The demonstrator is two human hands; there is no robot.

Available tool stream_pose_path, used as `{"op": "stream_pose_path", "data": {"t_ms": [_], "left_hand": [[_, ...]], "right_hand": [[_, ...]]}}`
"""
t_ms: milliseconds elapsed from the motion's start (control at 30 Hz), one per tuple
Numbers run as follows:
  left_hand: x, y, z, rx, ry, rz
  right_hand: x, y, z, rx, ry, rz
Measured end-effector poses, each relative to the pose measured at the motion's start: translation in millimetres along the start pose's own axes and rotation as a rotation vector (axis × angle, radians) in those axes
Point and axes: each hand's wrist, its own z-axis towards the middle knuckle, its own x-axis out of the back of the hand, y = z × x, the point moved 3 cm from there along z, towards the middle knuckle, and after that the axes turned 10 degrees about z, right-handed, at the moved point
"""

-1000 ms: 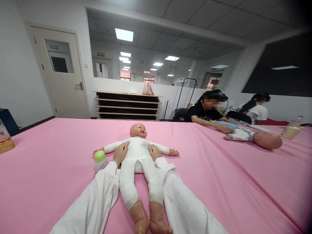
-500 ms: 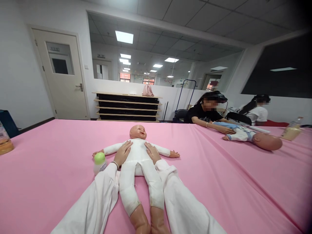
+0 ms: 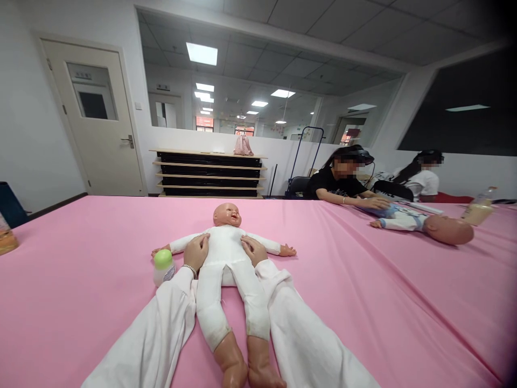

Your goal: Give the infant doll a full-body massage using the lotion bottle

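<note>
A baby doll [image 3: 223,250] with a white cloth body lies on its back in front of me, head away and feet toward me. Its arms are spread to both sides. At the left edge of its chest, my left hand [image 3: 196,252] has its fingers curled in against the cloth. My right hand [image 3: 253,250] presses bent fingers to the opposite side of the chest. Beside my left wrist stands a small bottle [image 3: 163,268] with a green cap, close to the doll's hand.
A pink cloth [image 3: 100,280] covers the table. At the right, a co-worker [image 3: 339,178] has hands on another doll [image 3: 448,230]. Bottles stand at the far right [image 3: 479,210] and left edge [image 3: 6,240]. Another person [image 3: 422,180] sits farther back.
My fingers, stretched flat over the doll's chest before, are now curled in at its sides. The co-worker's hand has lifted somewhat over the other doll. The view has shifted slightly.
</note>
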Motion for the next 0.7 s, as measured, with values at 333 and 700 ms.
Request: {"op": "stream_pose_path", "data": {"t_ms": [333, 700], "left_hand": [[-1.2, -1.6, 3.2, 0.049, 0.009, 0.082], [-4.9, 1.1, 8.1, -0.043, -0.014, 0.028]], "right_hand": [[1.0, -0.8, 8.2, -0.015, 0.02, 0.004], [-1.4, 1.1, 4.9, -0.012, 0.024, 0.001]]}}
